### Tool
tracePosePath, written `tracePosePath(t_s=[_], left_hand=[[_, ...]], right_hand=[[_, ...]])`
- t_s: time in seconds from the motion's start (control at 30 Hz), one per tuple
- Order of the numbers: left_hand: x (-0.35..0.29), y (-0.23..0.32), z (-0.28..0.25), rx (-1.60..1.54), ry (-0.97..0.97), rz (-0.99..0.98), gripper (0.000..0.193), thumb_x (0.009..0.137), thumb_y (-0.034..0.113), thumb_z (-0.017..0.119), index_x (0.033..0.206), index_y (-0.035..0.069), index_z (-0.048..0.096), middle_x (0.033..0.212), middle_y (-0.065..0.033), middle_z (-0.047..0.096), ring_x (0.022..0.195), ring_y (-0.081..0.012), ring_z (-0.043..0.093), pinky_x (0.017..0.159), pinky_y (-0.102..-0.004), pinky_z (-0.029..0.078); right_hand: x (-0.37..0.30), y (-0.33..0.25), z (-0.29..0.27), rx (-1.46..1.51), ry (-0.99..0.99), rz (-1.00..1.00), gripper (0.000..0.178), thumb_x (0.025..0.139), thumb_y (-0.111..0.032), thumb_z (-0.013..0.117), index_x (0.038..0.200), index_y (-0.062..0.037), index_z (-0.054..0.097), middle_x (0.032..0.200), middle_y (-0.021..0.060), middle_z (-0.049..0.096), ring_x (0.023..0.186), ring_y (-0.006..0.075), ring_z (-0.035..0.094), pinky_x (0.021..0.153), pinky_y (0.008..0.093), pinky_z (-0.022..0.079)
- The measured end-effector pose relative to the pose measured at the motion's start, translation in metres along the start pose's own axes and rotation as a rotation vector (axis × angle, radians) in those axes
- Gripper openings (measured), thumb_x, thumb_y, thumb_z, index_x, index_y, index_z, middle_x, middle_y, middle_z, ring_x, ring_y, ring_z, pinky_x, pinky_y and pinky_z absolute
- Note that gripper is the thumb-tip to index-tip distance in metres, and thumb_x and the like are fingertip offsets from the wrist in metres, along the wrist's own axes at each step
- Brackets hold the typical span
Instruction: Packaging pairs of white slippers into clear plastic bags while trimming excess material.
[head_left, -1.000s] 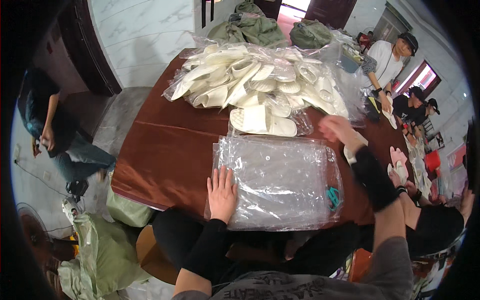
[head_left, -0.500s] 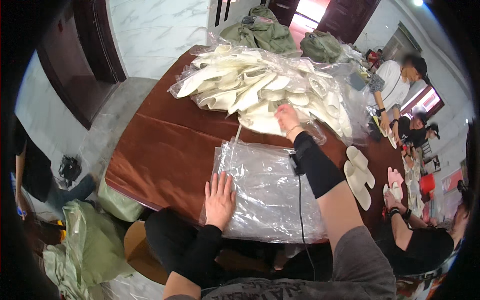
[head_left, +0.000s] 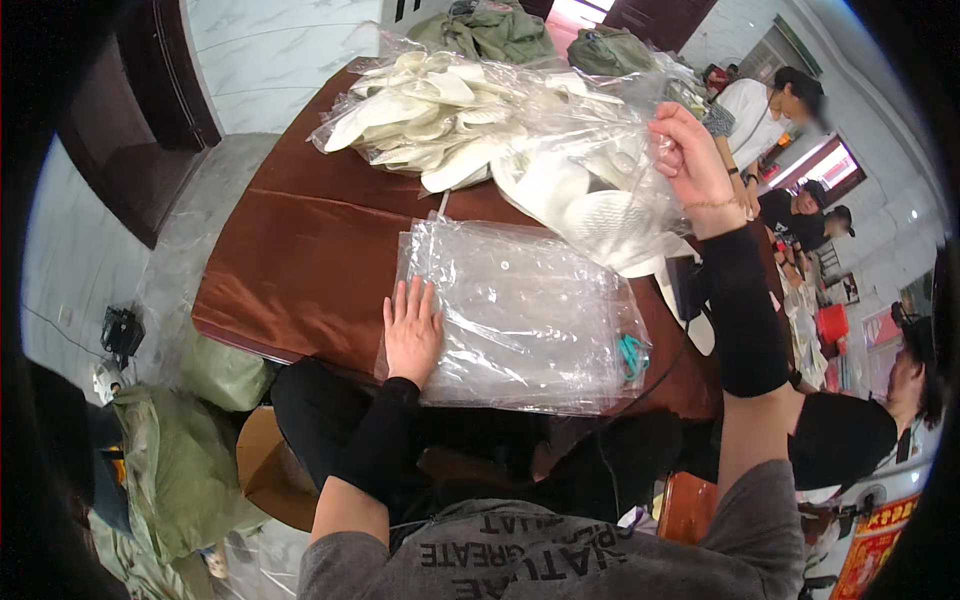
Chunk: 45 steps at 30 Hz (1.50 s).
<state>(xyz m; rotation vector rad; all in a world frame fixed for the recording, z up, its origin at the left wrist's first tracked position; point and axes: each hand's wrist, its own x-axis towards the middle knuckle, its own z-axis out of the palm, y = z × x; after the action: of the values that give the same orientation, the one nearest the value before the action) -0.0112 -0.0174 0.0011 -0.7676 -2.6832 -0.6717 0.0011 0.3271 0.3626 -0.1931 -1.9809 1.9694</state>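
My left hand (head_left: 412, 328) lies flat, fingers stretched out, on the left part of a stack of clear plastic bags (head_left: 500, 320) at the table's near edge. Raised at the right, my right hand (head_left: 690, 165) has its fingers closed on the edge of a clear bag of cream slippers (head_left: 605, 215). That bag hangs tilted over the stack's far right corner. Behind it spreads a heap of bagged cream slippers (head_left: 430, 105). Part of a loose cream slipper (head_left: 702, 337) shows beneath my right forearm, the rest hidden.
The table has a brown cloth (head_left: 290, 260). Teal loops (head_left: 631, 357) show at the stack's right edge. Green sacks (head_left: 185, 450) and a cardboard box (head_left: 270, 475) stand at the lower left. Co-workers (head_left: 755, 115) work along the right side.
My right hand has moved right and up from the heap, drawing a bag of slippers with it. My left hand stays flat on the stack. The whole view has shifted a little.
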Motion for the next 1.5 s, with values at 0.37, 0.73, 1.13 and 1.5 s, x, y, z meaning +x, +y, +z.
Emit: tracePosePath(t_s=[0.37, 0.73, 1.13, 1.5], left_hand=[[-0.007, -0.011, 0.017, 0.104, 0.022, 0.085, 0.051, 0.100, 0.022, 0.058, 0.145, -0.001, 0.056, 0.161, -0.0186, 0.047, 0.152, -0.0403, 0.037, 0.125, -0.0574, 0.028], [-0.002, -0.010, 0.017, 0.097, 0.063, 0.083, 0.050, 0.098, 0.020, 0.058, 0.142, -0.003, 0.058, 0.161, -0.0199, 0.048, 0.152, -0.0409, 0.039, 0.124, -0.0566, 0.029], [-0.003, -0.014, 0.017, 0.125, -0.102, 0.107, 0.067, 0.099, 0.043, 0.053, 0.157, 0.010, 0.047, 0.164, -0.0178, 0.042, 0.156, -0.0409, 0.027, 0.127, -0.0589, 0.019], [-0.011, -0.022, 0.028, -0.331, -0.148, -0.061, 0.067, 0.103, 0.052, 0.047, 0.160, 0.018, 0.043, 0.165, -0.0054, 0.045, 0.159, -0.0279, 0.027, 0.130, -0.0557, 0.006]], right_hand=[[-0.152, 0.138, -0.028, -0.274, -0.011, 0.196, 0.019, 0.105, -0.011, 0.055, 0.114, -0.0034, 0.070, 0.073, 0.0022, 0.068, 0.055, 0.0090, 0.061, 0.048, 0.0246, 0.046], [-0.141, 0.281, -0.076, -0.506, -0.395, 0.498, 0.029, 0.100, -0.016, 0.069, 0.128, -0.0076, 0.072, 0.101, 0.0030, 0.075, 0.086, 0.0129, 0.071, 0.074, 0.0270, 0.056], [-0.126, 0.300, 0.030, 0.471, -0.419, 0.622, 0.063, 0.100, -0.010, 0.067, 0.157, -0.0119, 0.039, 0.136, 0.0089, 0.062, 0.119, 0.0176, 0.063, 0.100, 0.0311, 0.052], [-0.093, 0.308, 0.123, 0.434, -0.366, 0.645, 0.073, 0.097, -0.012, 0.073, 0.160, -0.0054, 0.036, 0.140, 0.0128, 0.060, 0.121, 0.0197, 0.062, 0.100, 0.0340, 0.053]])
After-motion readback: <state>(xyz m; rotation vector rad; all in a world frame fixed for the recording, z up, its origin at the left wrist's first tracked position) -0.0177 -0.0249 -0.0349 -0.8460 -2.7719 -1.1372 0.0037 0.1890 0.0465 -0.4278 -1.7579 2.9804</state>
